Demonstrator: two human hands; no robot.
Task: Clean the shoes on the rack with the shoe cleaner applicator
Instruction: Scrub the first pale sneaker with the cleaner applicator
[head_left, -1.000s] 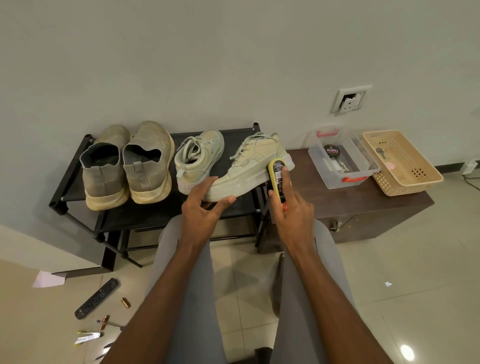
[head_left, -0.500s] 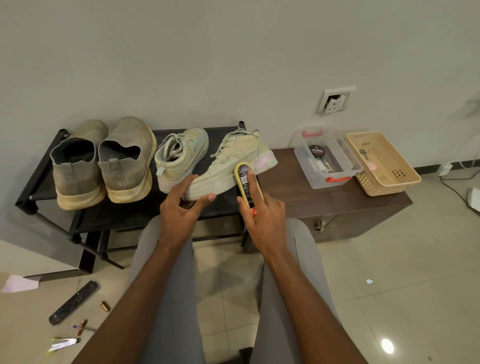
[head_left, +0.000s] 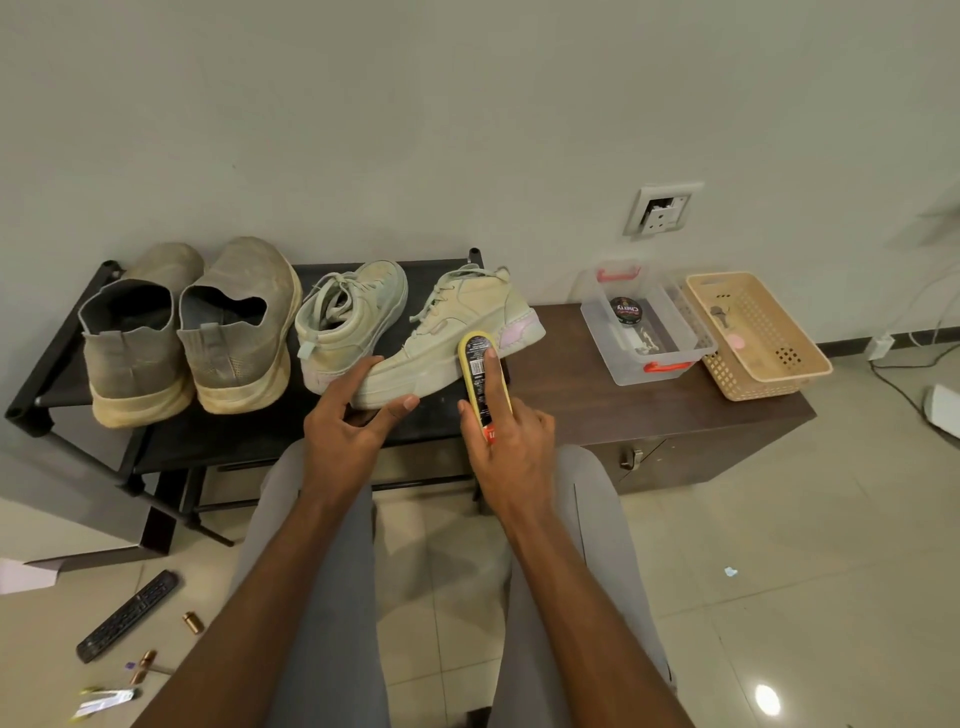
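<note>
A pale green sneaker lies tilted on the right end of the black shoe rack. My left hand grips its toe end, thumb against the sole edge. My right hand holds the yellow and black shoe cleaner applicator, with the forefinger stretched along its back; its tip presses the sneaker's side near the heel. The second pale green sneaker stands just left of it. Two grey-beige slip-on shoes stand at the rack's left end.
A dark wooden cabinet adjoins the rack on the right, carrying a clear plastic box with a polish tin and a beige basket. A remote control, batteries and small scraps lie on the tiled floor at lower left. My grey-trousered knees are below.
The applicator has stayed on the sneaker's side by the heel, shifting slightly along it. My left hand keeps its hold on the toe. The camera view has drifted a little.
</note>
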